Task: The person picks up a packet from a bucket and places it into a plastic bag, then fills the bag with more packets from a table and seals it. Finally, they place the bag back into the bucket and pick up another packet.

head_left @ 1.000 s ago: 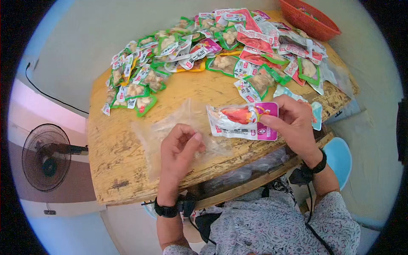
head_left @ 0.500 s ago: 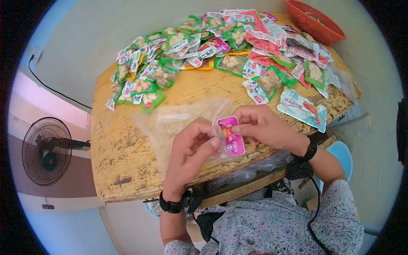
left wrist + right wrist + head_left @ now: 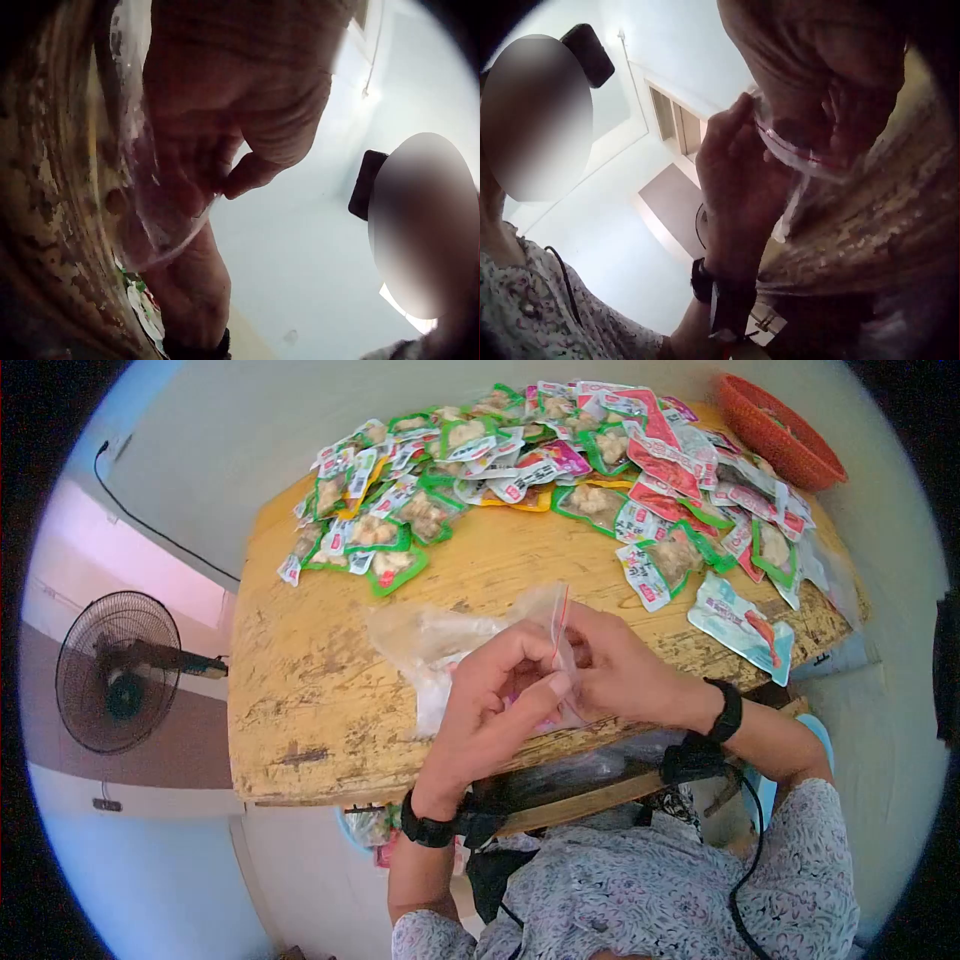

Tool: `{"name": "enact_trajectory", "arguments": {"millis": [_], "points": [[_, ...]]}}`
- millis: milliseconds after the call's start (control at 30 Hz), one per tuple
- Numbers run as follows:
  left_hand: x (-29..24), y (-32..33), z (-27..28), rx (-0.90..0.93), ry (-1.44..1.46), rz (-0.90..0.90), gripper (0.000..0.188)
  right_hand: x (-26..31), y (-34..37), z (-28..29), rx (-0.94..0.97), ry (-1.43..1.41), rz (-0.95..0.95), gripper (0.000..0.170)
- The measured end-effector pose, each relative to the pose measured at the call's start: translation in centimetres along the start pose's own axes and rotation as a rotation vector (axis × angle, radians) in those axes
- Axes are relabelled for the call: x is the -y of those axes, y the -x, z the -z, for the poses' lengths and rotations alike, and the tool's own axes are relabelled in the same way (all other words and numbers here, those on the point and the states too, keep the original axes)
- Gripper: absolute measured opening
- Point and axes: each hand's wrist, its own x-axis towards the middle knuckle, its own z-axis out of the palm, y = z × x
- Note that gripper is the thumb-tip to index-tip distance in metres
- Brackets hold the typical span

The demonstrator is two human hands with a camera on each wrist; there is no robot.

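A clear zip bag [image 3: 545, 610] with a red strip along its mouth lies over the front of the table. My left hand [image 3: 490, 705] pinches the bag's edge between thumb and fingers. At the mouth is my right hand [image 3: 630, 675], its bent fingers partly inside the plastic, as the right wrist view also shows. A purple-and-white snack packet [image 3: 432, 700] shows through the bag, its purple end mostly covered by my left hand. Whether my right fingers still grip that packet I cannot tell. A pale blue snack packet [image 3: 742, 628] lies right of my hands.
A heap of green, red and white snack packets [image 3: 465, 435] spreads across the back of the worn wooden table [image 3: 320, 660]. The red basket [image 3: 775, 435] stands at the back right corner. A fan [image 3: 120, 670] is at the left, and a blue basin [image 3: 815, 735] sits below the table's right side.
My right hand has brought the purple-and-white packet left to the bag, and the packet has slid inside. My left hand has lifted the bag's mouth around it.
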Motion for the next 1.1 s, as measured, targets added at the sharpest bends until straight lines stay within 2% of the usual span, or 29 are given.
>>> {"name": "enact_trajectory", "arguments": {"millis": [33,133,233,333,433,567,733,833,933,1033,1100], "points": [[-0.3,0.1,0.0,0.002,-0.011,0.011,0.006,-0.2,-0.1,0.0,-0.013,-0.013,0.047,0.028],[-0.5,0.5,0.0,-0.008,-0.075,0.043,0.006,0.1,-0.4,0.7,0.032,-0.03,-0.109,0.021],[-0.2,0.2,-0.1,0.0,-0.123,0.035,0.005,-1.5,-1.3,0.7,0.045,0.197,0.196,0.017],[0.7,0.1,0.1,-0.026,-0.076,0.002,0.007,-1.3,-1.6,1.1,0.173,0.344,0.084,0.022],[0.4,0.3,0.2,-0.115,-0.102,0.052,0.006,-1.8,-2.5,0.9,0.109,0.339,0.333,0.024],[0.6,0.7,0.8,-0.235,-0.112,0.058,0.005,2.0,-1.8,3.0,0.047,0.299,0.184,0.019],[0.8,0.8,1.1,-0.216,-0.078,0.059,0.005,3.4,-3.3,7.7,-0.059,0.295,0.055,0.02],[0.8,0.8,1.1,-0.203,-0.057,0.056,0.006,3.3,-6.3,11.3,-0.187,0.6,0.108,0.02],[1.1,1.1,1.1,-0.201,-0.027,0.073,0.006,0.6,-10.9,15.2,-0.327,0.926,0.293,0.02],[1.0,1.2,1.1,-0.201,-0.036,0.066,0.006,0.3,-14.0,16.2,-0.417,1.098,0.212,0.02],[1.0,1.2,1.2,-0.199,-0.049,0.06,0.006,-0.2,-15.8,16.5,-0.377,1.166,0.216,0.021]]}}
